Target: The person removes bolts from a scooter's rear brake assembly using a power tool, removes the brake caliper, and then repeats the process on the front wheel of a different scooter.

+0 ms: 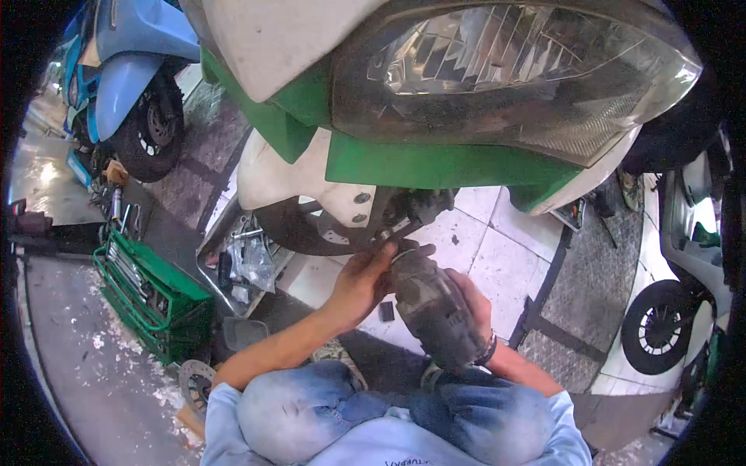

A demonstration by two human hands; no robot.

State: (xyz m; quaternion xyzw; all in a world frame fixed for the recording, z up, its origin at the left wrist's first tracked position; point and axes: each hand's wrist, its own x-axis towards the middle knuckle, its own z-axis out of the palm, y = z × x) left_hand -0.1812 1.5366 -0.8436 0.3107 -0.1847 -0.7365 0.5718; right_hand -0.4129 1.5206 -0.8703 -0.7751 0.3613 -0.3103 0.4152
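Observation:
A dark, grimy impact wrench (pixel 439 314) lies between my hands, its front end toward the scooter's front wheel (pixel 299 229). My right hand (pixel 472 304) grips the tool along its right side, and most of those fingers are hidden behind its body. At the nose, my left hand (pixel 364 281) is closed with its thumb up beside a small metal end piece. Just beyond the nose hangs a dark brake caliper (pixel 432 206), apart from the wheel's disc as far as I can see. Above it are the scooter's green panel (pixel 435 163) and clear headlight (pixel 497 58).
To the left stands a green tool crate (pixel 183 322) with wrenches, near a metal tray (pixel 233 299) with plastic bags. A loose brake disc (pixel 196 380) lies by my left elbow. A blue scooter (pixel 128 78) and another scooter's wheel (pixel 660 326) flank me. A small black block (pixel 386 311) rests on the tiles.

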